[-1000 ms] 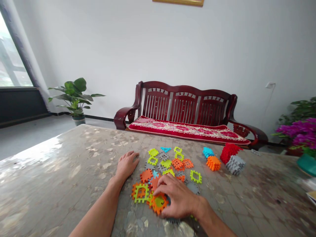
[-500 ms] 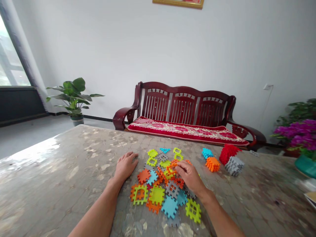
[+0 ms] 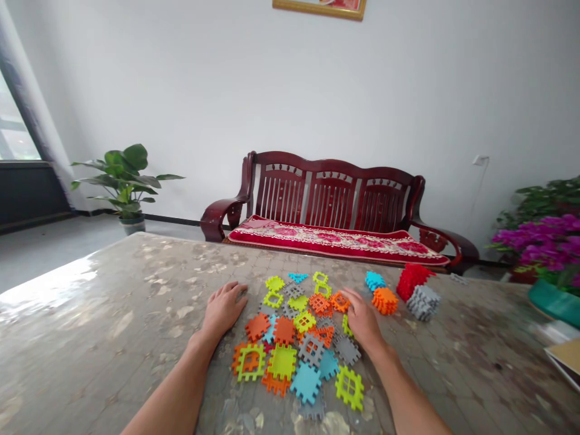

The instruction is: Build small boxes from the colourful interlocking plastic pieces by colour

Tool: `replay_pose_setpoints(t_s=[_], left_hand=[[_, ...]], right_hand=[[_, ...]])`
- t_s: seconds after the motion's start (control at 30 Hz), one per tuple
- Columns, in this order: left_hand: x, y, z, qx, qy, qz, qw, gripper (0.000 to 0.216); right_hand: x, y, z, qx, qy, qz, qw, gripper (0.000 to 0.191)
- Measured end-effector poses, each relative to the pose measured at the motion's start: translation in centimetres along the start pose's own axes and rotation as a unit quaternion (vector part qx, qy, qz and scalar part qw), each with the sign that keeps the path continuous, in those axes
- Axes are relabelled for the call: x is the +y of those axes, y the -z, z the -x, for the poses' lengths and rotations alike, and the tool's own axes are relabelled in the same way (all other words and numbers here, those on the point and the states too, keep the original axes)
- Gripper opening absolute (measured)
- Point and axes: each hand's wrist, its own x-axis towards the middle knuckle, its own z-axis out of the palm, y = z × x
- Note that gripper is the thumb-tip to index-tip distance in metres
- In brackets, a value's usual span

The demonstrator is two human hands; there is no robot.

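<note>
A pile of flat plastic interlocking tiles (image 3: 299,338) in orange, lime green, blue and grey lies spread on the stone-patterned table (image 3: 113,326). My left hand (image 3: 223,308) rests flat on the table at the pile's left edge, fingers stretched out and holding nothing. My right hand (image 3: 361,319) lies on the right side of the pile, fingers pointing away, fingertips next to an orange tile (image 3: 339,301). Beyond it stand several assembled blocks: a blue one (image 3: 374,280), an orange one (image 3: 385,300), a red one (image 3: 411,279) and a grey one (image 3: 422,302).
A dark red wooden bench (image 3: 333,211) with a red cushion stands behind the table. A green potted plant (image 3: 122,181) is at the back left. Purple flowers (image 3: 541,244) in a teal pot and a book edge (image 3: 564,359) are at the right.
My right hand has moved from the near side of the pile to its far right side, uncovering the near tiles. The left hand has stayed put.
</note>
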Motion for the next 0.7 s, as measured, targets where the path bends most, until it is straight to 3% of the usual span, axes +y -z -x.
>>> replay_pose_setpoints(t_s=[0.17, 0.4, 0.57, 0.7], left_hand=[[0.1, 0.1, 0.0, -0.007, -0.003, -0.008, 1.0, 0.039], [0.1, 0.2, -0.1, -0.008, -0.001, -0.006, 1.0, 0.039], [0.0, 0.0, -0.1, -0.014, 0.001, -0.017, 1.0, 0.039], [-0.1, 0.0, -0.2, -0.021, 0.001, -0.018, 1.0, 0.041]], right_hand=[[-0.2, 0.4, 0.1, 0.007, -0.04, 0.099, 0.994, 0.053], [-1.3, 0.6, 0.5, -0.035, -0.055, 0.215, 0.975, 0.058], [-1.0, 0.0, 0.7, -0.004, -0.035, 0.225, 0.974, 0.046], [-0.4, 0.9, 0.2, 0.046, -0.033, 0.2, 0.978, 0.043]])
